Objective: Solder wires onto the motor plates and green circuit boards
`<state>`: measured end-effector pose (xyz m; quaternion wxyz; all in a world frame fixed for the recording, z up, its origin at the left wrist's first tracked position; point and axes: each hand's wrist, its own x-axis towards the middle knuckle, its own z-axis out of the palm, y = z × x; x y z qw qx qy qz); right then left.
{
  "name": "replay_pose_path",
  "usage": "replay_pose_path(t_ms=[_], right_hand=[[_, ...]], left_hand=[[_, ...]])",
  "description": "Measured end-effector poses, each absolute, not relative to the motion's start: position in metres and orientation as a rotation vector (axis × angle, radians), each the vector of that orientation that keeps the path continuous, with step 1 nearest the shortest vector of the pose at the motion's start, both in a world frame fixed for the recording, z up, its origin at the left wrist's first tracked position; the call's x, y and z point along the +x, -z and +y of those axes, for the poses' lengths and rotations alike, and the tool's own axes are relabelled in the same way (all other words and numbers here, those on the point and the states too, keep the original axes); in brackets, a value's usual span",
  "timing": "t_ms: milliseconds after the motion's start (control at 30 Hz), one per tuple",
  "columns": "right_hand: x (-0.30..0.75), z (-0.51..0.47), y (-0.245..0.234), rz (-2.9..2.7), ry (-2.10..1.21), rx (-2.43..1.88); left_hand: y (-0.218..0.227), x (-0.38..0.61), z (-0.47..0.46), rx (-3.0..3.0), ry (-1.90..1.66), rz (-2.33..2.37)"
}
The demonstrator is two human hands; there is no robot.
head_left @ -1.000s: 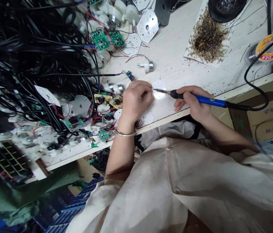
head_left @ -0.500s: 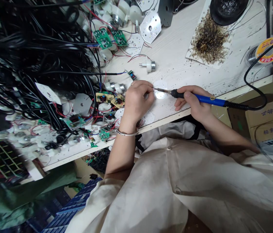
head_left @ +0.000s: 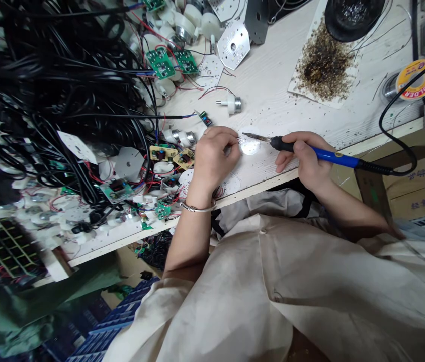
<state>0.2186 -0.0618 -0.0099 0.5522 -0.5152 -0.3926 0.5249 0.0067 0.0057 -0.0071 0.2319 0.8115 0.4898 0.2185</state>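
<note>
Right hand [head_left: 305, 158] gripping a blue soldering iron [head_left: 321, 156] in a narrow pen hold
Left hand [head_left: 212, 163] pinching something too small to tell, just beside the iron's tip, above a white lamp board [head_left: 250, 147]

Soldering iron [head_left: 329, 156]: blue handle, black grip. Circuit boards [head_left: 160, 63]: green. Solder spool [head_left: 416, 79]: yellow label, red band. Surface [head_left: 272, 90]: white woodgrain, brown-speckled.

This is an electronics assembly workshop, cramped and busy; a white wooden workbench [head_left: 272, 90] is heaped with tangled black cables [head_left: 65, 100], green circuit boards [head_left: 161, 63] and small motors [head_left: 231, 103]. A blue-handled soldering iron [head_left: 321, 153] is in use, a spool of solder [head_left: 416, 80] sits close by, and a paper sheet [head_left: 323, 65] is thick with brown scorched residue; a cardboard carton [head_left: 416, 181] and blue plastic crates [head_left: 117, 317] stand below the bench, and the person wears a beige work coat [head_left: 272, 286].
</note>
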Motion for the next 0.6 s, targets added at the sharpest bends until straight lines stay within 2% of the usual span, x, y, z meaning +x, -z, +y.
replay_pose_path(t_ms=[400,600], right_hand=[[0.217,-0.067,0.018,-0.907,-1.082,-1.144],[0.217,-0.066,0.022,-0.916,-1.032,-1.109]], left_hand=[[0.006,0.006,0.007,2.273,-0.631,1.300],[0.002,0.008,0.005,2.405,-0.453,1.281]])
